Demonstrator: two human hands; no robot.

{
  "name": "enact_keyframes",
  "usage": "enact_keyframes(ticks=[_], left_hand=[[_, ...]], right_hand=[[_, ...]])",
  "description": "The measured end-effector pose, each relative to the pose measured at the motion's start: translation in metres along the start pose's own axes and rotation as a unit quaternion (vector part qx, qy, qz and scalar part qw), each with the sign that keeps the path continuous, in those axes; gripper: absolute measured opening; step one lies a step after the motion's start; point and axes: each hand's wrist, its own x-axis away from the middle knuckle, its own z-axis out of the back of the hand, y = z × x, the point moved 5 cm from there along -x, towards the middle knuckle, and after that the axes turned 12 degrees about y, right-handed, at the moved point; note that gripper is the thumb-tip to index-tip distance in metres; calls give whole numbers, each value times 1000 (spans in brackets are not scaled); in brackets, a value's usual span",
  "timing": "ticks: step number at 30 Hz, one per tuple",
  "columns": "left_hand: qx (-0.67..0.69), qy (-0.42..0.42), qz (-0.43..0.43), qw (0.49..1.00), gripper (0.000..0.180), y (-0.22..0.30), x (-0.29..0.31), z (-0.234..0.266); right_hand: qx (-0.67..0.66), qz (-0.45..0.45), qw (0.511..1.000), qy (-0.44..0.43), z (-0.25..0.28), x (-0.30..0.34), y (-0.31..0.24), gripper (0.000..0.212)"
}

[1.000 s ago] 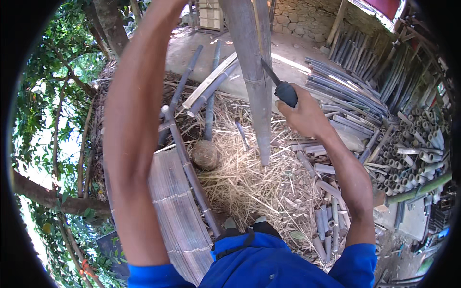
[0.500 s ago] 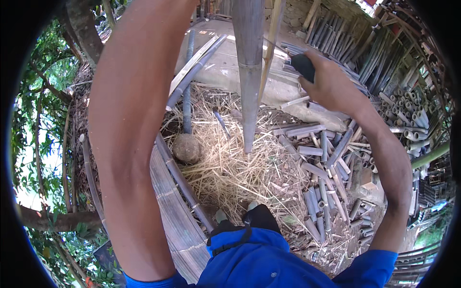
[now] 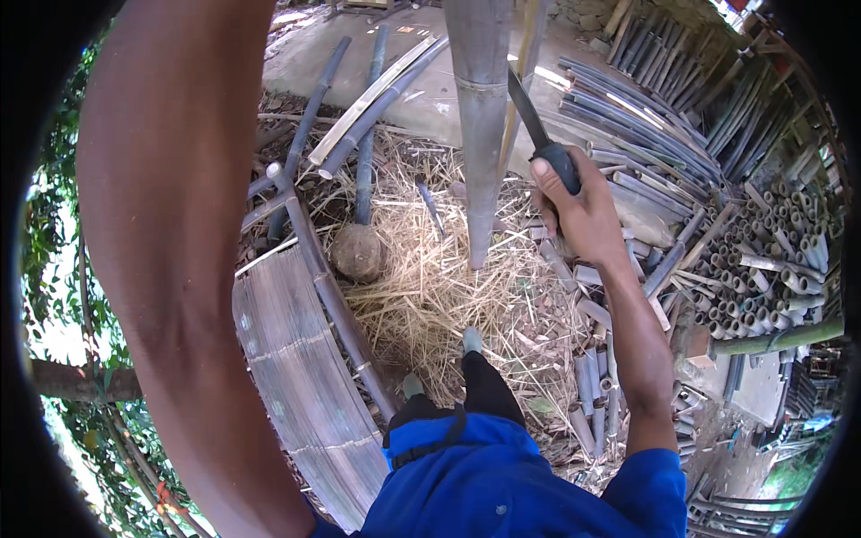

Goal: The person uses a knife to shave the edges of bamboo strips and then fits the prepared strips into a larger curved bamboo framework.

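Note:
My right hand [image 3: 578, 202] is closed around the dark handle [image 3: 561, 166] of a knife, its thumb on the handle. The knife's blade [image 3: 526, 108] points up and left, its tip close beside an upright bamboo pole [image 3: 480, 117]; whether they touch I cannot tell. A paler bamboo piece [image 3: 522, 99] stands just behind that pole. The pole's lower end hangs over a pile of straw-like bamboo shavings. My left arm [image 3: 179, 224] reaches up past the upper edge, so the left hand is out of the picture.
Bamboo shavings [image 3: 421, 305] cover the ground before my feet. A round brown block [image 3: 357, 253] lies left of them. A slatted bamboo bench [image 3: 305, 359] stands at my left. Cut bamboo tubes [image 3: 762, 296] and long poles [image 3: 628, 117] are heaped at right.
My right hand has come down and toward me with the knife, and its blade now shows clearly. The left arm has shifted left in the picture. My view has moved too.

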Motion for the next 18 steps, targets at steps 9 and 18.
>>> enact_keyframes(ticks=[9, 18], left_hand=[[-19, -43, 69, 997, 26, -55, 74, -33], [-22, -67, 100, 992, 26, -90, 113, -55]], right_hand=[[38, 119, 990, 66, 10, -53, -15, 53], [163, -68, 972, -156, -89, 34, 308, 44]])
